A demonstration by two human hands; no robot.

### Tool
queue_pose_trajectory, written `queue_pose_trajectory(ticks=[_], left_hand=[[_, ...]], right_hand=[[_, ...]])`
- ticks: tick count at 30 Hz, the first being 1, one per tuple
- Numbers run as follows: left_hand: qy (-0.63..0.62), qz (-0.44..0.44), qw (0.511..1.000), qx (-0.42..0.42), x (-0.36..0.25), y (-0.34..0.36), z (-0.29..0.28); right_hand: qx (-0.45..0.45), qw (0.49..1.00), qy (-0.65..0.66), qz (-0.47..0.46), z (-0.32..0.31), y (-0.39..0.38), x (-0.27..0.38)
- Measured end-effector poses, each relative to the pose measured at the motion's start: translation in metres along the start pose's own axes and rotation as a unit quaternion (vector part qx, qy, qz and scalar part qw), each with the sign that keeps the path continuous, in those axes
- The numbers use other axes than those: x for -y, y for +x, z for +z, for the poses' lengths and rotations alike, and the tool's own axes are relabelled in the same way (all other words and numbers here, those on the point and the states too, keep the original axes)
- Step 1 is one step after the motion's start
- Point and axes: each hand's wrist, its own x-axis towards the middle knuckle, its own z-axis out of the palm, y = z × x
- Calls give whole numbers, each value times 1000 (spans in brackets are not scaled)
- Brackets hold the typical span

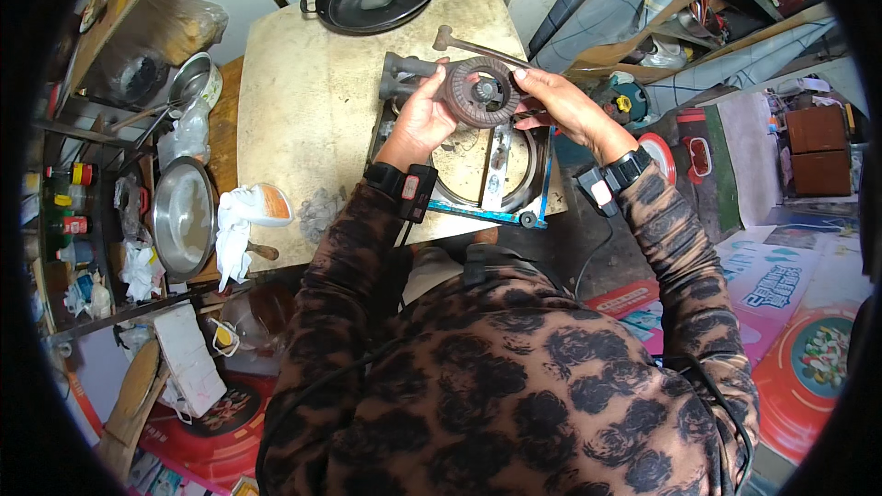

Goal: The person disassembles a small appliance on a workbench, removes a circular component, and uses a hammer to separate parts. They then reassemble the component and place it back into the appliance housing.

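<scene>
Both my hands are closed on a rusty, round gas burner head (482, 116) with a ridged ring and a small round piece at its centre. My left hand (423, 121) grips its left side, and my right hand (562, 108) its right side. Two dark stubby pipes (404, 65) jut out left of it; whether they join it is hidden by my left hand. Below the burner lies a gas stove frame (487, 214) with a blue edge and a pale metal strip (496, 170) across its round opening. A hammer (445, 38) rests just beyond the burner, its handle running behind it.
A black lidded pan (367, 14) sits at the table's far end. At the near left corner lie a white cloth (236, 230) and a wooden-handled tool (264, 251). Left of the table stands a metal basin (184, 230); at the right is a cluttered shelf (634, 46).
</scene>
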Motion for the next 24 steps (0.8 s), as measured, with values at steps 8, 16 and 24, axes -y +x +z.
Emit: queue_pose_trajectory(ticks=[8,16,24], left_hand=[[-7,-1,1000,-7,5,0,1],[-30,-6,999,-28,4,1,1],[-26,-12,999,-43,1,11,-8]], right_hand=[[-15,990,-91,-110,-15,-4,-14],[-70,771,-425,-468,-8,-25,-4],[-113,668,-547,-492,20,-8,-17]])
